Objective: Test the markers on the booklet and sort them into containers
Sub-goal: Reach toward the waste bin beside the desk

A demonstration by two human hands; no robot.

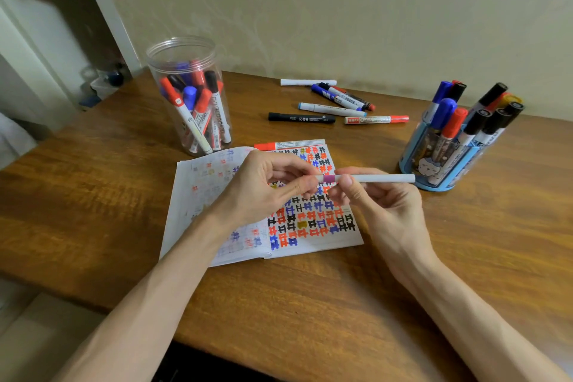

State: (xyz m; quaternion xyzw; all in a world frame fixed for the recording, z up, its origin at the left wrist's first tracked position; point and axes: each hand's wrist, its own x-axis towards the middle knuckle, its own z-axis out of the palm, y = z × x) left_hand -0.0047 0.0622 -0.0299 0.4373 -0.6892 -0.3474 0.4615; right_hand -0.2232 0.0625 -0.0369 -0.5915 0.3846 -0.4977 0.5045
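Over the brown table (93, 189) and booklet (313, 226), the marker (381, 178) lies sideways between my hands. My left hand (257, 189) pinches its left end; my right hand (384, 205) grips the barrel.

Field notes, readable marks only:
- You are seeing white print on the black marker (301, 117) lying on the table: "deli", then "记号笔"; the finer line beside it is blurring out.
- You are reading "WHITEBOARD" lengthwise on a black-capped marker (219, 115) inside the clear jar (181, 43).
- The booklet (322, 242) page is showing rows of the hand-drawn sign "正" in red, blue and black.
- Labels on the red-capped marker (376, 119) are reading too small.
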